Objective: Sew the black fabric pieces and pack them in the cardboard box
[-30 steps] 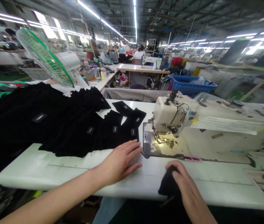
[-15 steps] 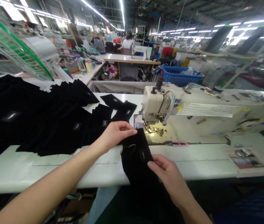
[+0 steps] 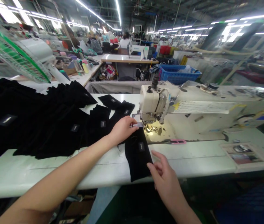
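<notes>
A black fabric piece (image 3: 136, 161) with a small dark woven label (image 3: 141, 147) lies on the table's front part, its top edge by the sewing machine's presser foot (image 3: 152, 128). My left hand (image 3: 122, 128) is closed in a pinch at the upper left corner of this piece. A pale strip (image 3: 137, 124) shows at those fingertips; I cannot make out what it is. At the right edge of the piece is my right hand (image 3: 166, 177), thumb tip touching the fabric, index finger stretched apart from it. The sewing machine (image 3: 154, 101) stands just beyond both hands.
Black labelled pieces (image 3: 59, 124) are heaped on the left, with several loose ones (image 3: 122, 110) behind my left hand. Pink-handled thread snips (image 3: 178, 141) lie by the machine bed. A small tray (image 3: 227, 148) sits at right. A fan (image 3: 36, 49) stands far left, a blue basket (image 3: 178, 76) behind.
The fabric piece now lies flatter, its lower end up on the table instead of hanging toward my lap. My right hand's pinch has loosened and moved slightly down; my left hand has shifted slightly up.
</notes>
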Demonstrator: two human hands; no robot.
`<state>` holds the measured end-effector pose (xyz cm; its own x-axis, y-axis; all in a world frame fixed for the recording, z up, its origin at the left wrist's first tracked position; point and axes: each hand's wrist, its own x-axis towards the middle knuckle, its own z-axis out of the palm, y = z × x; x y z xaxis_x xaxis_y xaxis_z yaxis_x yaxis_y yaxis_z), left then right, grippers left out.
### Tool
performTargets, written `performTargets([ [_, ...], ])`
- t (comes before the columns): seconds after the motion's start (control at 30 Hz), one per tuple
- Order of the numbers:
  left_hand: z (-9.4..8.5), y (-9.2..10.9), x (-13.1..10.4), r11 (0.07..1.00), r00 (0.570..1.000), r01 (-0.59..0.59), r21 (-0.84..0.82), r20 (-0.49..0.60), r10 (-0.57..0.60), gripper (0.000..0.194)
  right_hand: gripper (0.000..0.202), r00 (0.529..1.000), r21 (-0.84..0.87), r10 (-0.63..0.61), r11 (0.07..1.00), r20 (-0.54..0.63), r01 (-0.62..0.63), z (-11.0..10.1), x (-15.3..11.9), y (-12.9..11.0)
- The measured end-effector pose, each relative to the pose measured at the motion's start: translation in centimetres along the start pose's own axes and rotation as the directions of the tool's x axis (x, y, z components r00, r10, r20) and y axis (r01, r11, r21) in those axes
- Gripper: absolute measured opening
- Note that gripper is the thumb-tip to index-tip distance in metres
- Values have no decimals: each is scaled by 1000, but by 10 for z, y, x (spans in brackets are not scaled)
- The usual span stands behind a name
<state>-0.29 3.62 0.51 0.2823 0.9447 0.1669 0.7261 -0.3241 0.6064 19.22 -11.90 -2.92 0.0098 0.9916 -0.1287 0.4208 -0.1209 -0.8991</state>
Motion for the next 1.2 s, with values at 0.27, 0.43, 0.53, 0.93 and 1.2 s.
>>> performTargets([
  [0.27,30,0,-27,801,876,-476,363,117,468,27,26,838,-494,-543,713,58,497,-19,-4,6],
  [0.43,29,-5,-18,771,857,-508,384,133,498,30,23,677,-470,-693,525,247,710,-31,1,12],
  [0.53,29,-6,-14,773,847,-526,354,139,513,29,25,639,-472,-727,484,253,737,-33,4,15],
  [0.93,34,-8,-8,794,838,-542,274,104,536,28,26,652,-468,-727,510,213,722,-31,7,16],
  [1.2,33,-7,-5,778,829,-549,304,79,554,28,25,678,-451,-704,545,212,707,-31,7,18],
])
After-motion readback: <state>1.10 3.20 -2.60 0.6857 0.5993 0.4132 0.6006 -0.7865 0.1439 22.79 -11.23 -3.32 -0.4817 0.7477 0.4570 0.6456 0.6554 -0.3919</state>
